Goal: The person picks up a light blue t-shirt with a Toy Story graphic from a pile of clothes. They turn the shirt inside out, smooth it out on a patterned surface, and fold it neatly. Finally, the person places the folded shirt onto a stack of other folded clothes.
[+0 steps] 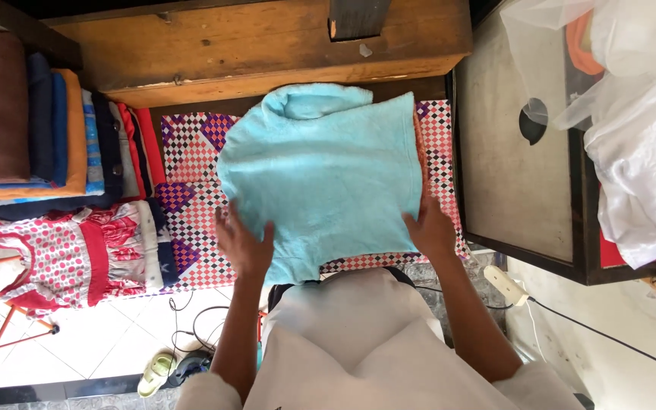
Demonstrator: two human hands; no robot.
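Both hands lie flat with fingers spread on the light blue towel (320, 171), the left hand (243, 244) at its near left corner and the right hand (430, 228) at its right edge, likely pinning it smooth. The soft, fleecy towel rests on a checkered cloth (191, 156), its far edge rolled over, near a stack of folded clothes (55, 137).

towel (320, 175): light blue, fluffy | state: folded, roughly square, top edge rolled into a hump | pose: lay flat | place: middle of the checkered counter, near edge overhanging toward the person
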